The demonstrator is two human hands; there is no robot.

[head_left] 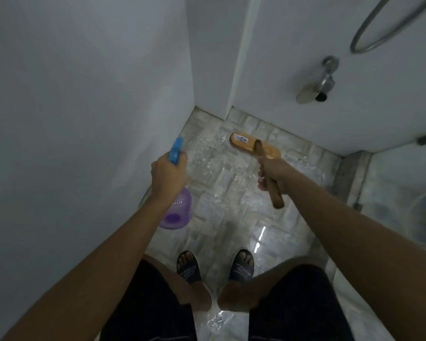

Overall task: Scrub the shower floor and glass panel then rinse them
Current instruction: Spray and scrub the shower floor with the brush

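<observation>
White walls (84, 94) fill the left side and the upper right of the head view and meet in a corner at top centre. Shower floor (231, 217) is pale patterned tile, wet and glossy, with light streaks near the feet and water patches mid-floor. A grey curb (354, 173) edges the floor on the right. Past it is a blurred glossy area; cannot tell if that is the glass panel.

Person stands at the near edge in dark shorts (293, 303), 2 bare forearms reaching forward. Left hand (166, 175) is over the left part of the floor, close to the left wall. Its grip is clamped round the neck of a spray bottle (180, 212). The purple see-through body hangs below the hand, and the blue trigger head (176, 150) sticks out above, pointing toward the far corner. Right hand (272, 174) is right of centre, its grip clamped on the wooden handle of a brush (249, 145). The handle end pokes out below the fist toward the person. The brush head sits on the floor near the foot of the far wall, tan back up, a small label at its left end, bristles hidden. Bottle and brush are well apart.

Grey hose (379, 28) loops at top right. Metal tap (326, 77) is on the right wall under it. 2 dark sandals (188, 269) stand on the wet tile, toes toward the brush.
</observation>
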